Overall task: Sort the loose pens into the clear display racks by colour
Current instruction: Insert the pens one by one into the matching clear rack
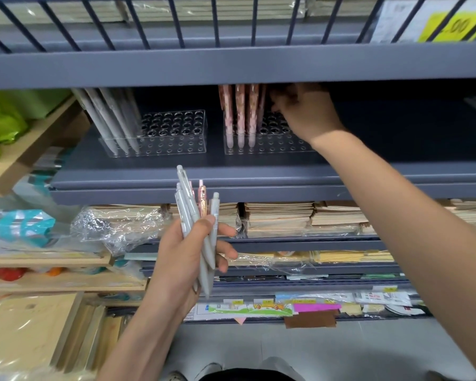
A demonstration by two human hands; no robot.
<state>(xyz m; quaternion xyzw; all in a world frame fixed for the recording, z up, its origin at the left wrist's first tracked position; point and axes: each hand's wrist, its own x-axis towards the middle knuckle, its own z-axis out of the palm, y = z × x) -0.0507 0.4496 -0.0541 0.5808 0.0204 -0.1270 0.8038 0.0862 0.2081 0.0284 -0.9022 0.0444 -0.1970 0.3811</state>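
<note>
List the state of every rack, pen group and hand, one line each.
left rack: partly filled, most holes empty.
grey pens: standing in left rack, leaning.
right rack: partly filled.
pink pens: standing upright in right rack.
left hand: grips the loose pens.
loose pens: grey and pink, bunched together.
right hand: at the pink pens; grip unclear.

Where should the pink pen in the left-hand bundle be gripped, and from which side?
Pinch the pink pen by its clip end, coming from above: only that end sticks out of the grey pens, the barrel buried in the left hand.
</note>
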